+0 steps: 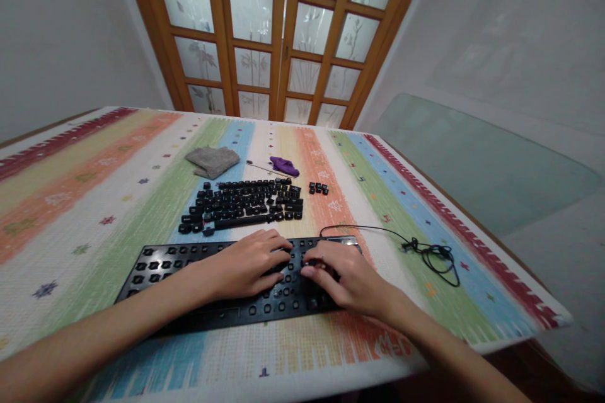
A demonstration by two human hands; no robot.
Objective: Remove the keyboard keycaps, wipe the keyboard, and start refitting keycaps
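Observation:
A black keyboard (227,313) lies in front of me with most of its key sockets bare. My left hand (253,261) rests over its middle, fingers stretched and apart, holding nothing that I can see. On the right part of the keyboard, my right hand (338,269) has its thumb and fingers bent together in a pinch. Whatever sits between those fingertips, if anything, is too dark and small to name. Beyond the keyboard, loose black keycaps (250,201) are laid out in rows, with a smaller group of keycaps (318,188) to their right.
A grey cloth (212,162), a purple cloth (284,166) and a thin brush-like stick (269,169) lie behind the keycaps. The keyboard's cable (437,255) is coiled at the right. A striped tablecloth (118,214) covers the table; glazed wooden doors (278,38) stand beyond.

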